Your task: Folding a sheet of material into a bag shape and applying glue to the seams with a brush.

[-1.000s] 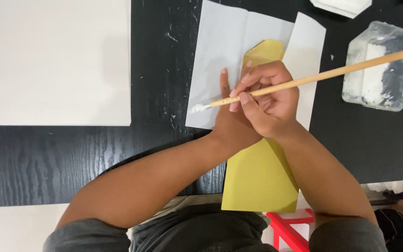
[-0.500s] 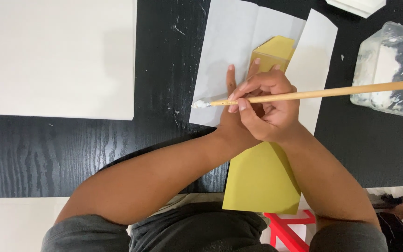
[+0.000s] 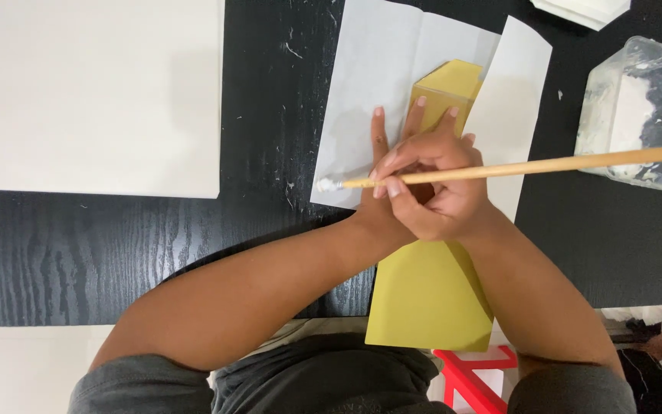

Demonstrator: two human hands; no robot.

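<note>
My right hand [image 3: 442, 203] grips a long wooden brush [image 3: 545, 165] lying almost level, and its white, paste-covered tip [image 3: 327, 185] rests at the lower left edge of a white paper sheet [image 3: 377, 84]. My left hand [image 3: 381, 149] lies flat beneath the right one with its fingers spread. It presses on the white sheet and on a folded yellow paper [image 3: 430, 299], whose pointed top [image 3: 450, 80] shows beyond the fingertips. A second white sheet [image 3: 515, 100] lies to the right of the yellow paper.
A clear plastic tub [image 3: 637, 115] holding white paste stands at the right on the black table [image 3: 116, 253]. A large white sheet [image 3: 93, 92] covers the table's left. Folded white paper [image 3: 584, 9] lies at the top edge. A red object [image 3: 476, 376] sits below the table edge.
The brush handle has dropped from a slant to nearly level, with its tip staying at the white sheet's lower left edge. My left fingers now show spread flat beyond the right hand.
</note>
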